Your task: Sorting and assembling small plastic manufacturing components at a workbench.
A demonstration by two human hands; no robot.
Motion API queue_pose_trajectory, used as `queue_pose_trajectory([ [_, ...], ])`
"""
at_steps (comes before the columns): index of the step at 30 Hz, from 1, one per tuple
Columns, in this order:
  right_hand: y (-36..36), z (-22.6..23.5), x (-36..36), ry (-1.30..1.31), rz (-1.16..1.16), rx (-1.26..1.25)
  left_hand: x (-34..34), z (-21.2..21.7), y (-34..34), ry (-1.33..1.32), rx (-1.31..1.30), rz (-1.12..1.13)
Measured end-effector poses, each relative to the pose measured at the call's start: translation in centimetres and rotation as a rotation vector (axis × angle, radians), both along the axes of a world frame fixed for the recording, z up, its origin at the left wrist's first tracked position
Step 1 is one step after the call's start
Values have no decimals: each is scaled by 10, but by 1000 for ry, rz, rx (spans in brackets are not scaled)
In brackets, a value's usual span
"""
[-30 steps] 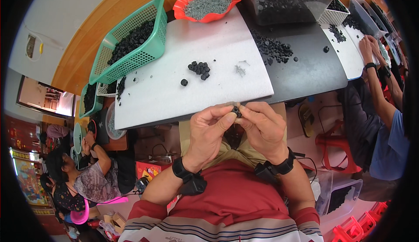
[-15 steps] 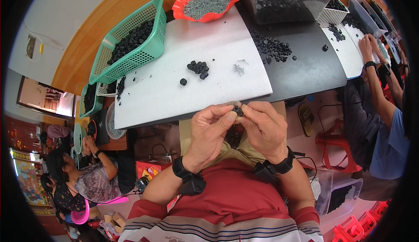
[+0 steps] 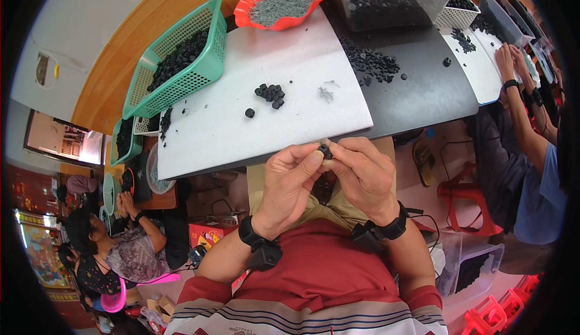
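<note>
A small black knob-like part (image 3: pixel 325 151) is pinched between the fingertips of both hands, just off the near edge of the table. My left hand (image 3: pixel 290 175) grips it with thumb and forefinger. On its other side the thumb and fingers of my right hand (image 3: pixel 365 175) close on it too. Beyond them lies a white foam sheet (image 3: pixel 223 129) bearing a cluster of several black parts (image 3: pixel 269 93), with one single black part (image 3: pixel 249 113) apart to its left. A little heap of thin grey pins or screws (image 3: pixel 326 94) lies to the right.
A green basket (image 3: pixel 208 72) of black pieces stands at left, a red scalloped bowl (image 3: pixel 243 18) of grey pins at the back. Loose black pieces (image 3: pixel 374 64) lie beneath a clear bin (image 3: pixel 393 9). Other people work at both sides. A red stool (image 3: pixel 465 202) stands at right.
The black part has turned a little between my fingertips, and more of its rounded face shows. Both hands stay nearly in place; the table shifts slightly left in view.
</note>
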State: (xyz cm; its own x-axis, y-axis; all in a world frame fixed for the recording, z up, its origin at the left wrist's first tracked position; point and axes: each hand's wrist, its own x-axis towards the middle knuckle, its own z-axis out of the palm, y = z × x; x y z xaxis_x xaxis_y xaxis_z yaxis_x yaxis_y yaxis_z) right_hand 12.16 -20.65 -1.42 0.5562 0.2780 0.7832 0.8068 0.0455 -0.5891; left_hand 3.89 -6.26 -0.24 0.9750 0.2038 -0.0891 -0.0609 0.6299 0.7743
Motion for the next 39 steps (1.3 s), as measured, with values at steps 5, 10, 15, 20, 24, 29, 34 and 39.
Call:
queue_pose_trajectory([
  [5, -2, -1, 1, -16, 14, -13, 1, 1, -1, 2, -6, -7],
  [10, -3, -5, -1, -9, 13, -27, 1, 2, -2, 23, -6, -8],
  [15, -6, 0, 2, -17, 23, -47, 0, 4, -1, 30, 35, -7],
  [20, -10, 5, 5, -28, 38, -91, 0, 2, 4, 29, 151, -25],
  [24, -12, 6, 6, -19, 37, -101, 2, 4, 2, 47, 169, -14],
  [29, -15, 7, 4, 6, 48, -103, 0, 7, -3, 22, 151, -29],
  [34, -20, 5, 5, -20, 65, -122, -2, 8, -10, 21, 169, -33],
  [39, -25, 8, 8, -42, 54, -147, 0, 10, -18, 0, 160, -24],
])
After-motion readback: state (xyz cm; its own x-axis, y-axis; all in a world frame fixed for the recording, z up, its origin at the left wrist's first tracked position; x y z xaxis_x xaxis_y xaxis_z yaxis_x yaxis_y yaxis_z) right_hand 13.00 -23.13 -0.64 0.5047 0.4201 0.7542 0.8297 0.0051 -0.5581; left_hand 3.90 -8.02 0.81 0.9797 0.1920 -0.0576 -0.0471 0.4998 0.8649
